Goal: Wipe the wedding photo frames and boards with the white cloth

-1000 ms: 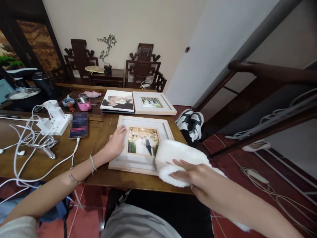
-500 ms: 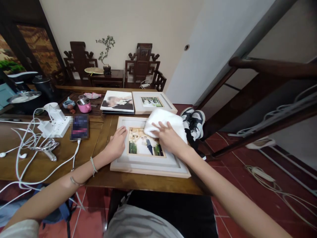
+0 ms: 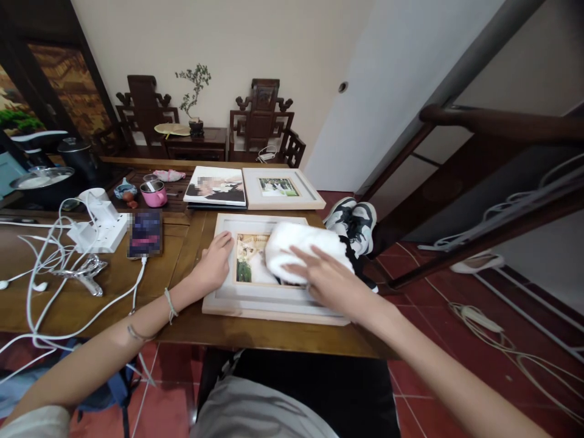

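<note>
A pale wooden picture frame [image 3: 274,307] with a photo [image 3: 249,258] inside its white mat lies flat on the wooden table. At its left side my left hand [image 3: 214,261] grips the edge, fingers together over the border. My right hand [image 3: 323,277] has hold of a fluffy white cloth [image 3: 298,240], its fingers partly spread and pressed on it. The cloth covers the right part of the photo and the frame's upper right corner.
Behind stand a second frame [image 3: 308,188] and a stack topped by a picture panel [image 3: 214,185]. Left are a phone [image 3: 145,234], power strip [image 3: 107,234], tangled white cables and a pink cup [image 3: 154,193]. Sneakers [image 3: 362,222] sit beyond the right edge.
My right hand has slid the white cloth right and toward me over the frame, covering more of the photo's right side. My left hand stays on the frame's edge.
</note>
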{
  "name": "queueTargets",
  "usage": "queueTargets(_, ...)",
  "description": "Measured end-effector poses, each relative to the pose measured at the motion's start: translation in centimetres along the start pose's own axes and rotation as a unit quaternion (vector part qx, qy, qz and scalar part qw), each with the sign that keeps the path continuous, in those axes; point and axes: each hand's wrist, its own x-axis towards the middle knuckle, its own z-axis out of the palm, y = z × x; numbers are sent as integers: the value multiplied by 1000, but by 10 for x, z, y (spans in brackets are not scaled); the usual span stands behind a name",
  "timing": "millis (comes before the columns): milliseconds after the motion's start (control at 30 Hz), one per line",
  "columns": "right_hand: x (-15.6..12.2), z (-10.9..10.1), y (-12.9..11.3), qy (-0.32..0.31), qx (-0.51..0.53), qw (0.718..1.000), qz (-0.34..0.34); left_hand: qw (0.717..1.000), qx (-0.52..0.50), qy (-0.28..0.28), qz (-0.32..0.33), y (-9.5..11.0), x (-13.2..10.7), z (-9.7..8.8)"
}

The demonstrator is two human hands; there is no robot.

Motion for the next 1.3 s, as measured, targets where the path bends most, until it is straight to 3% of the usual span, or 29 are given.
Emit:
queueTargets(133, 45, 12, 38, 80, -62, 993, 60, 1000, -3, 17, 1, -1, 1, 2)
queueTargets(267, 53, 19, 34, 82, -93, 991, 47, 1000, -11, 29, -4, -1, 1, 4)
queueTargets(367, 25, 11, 7, 47, -72, 996, 8, 999, -12, 28, -11, 0, 0, 5)
queueTargets(533, -46, -28, -40, -49, 48, 996, -65, 999, -9, 36, -2, -2, -1, 7)
queueTargets(633, -59, -35, -51, -51, 92, 991, -79, 999, -11, 30, -4, -4, -1, 7)
queueTargets(733, -38, -20, -37, -50, 52, 996, -58, 1000, -12, 20, 2, -6, 0, 7)
queueTargets(867, 14, 8, 18, 0, -89, 996, 10, 1000, -2, 10, 12, -7, 0, 4)
queueTargets(967, 44, 16, 56, 36, -127, 991, 23, 1000, 3, 7, 3, -4, 0, 3)
queueTargets(1033, 51, 14, 66, 34, -117, 992, 10, 1000, -1, 11, -3, -3, 0, 3)
queueTargets(1133, 40, 7, 57, 14, -90, 996, -15, 1000, -6, 24, -6, -1, -1, 4)
queueTargets(1300, -19, -17, 15, -62, 44, 996, -54, 999, -6, 39, -8, 0, -2, 6)
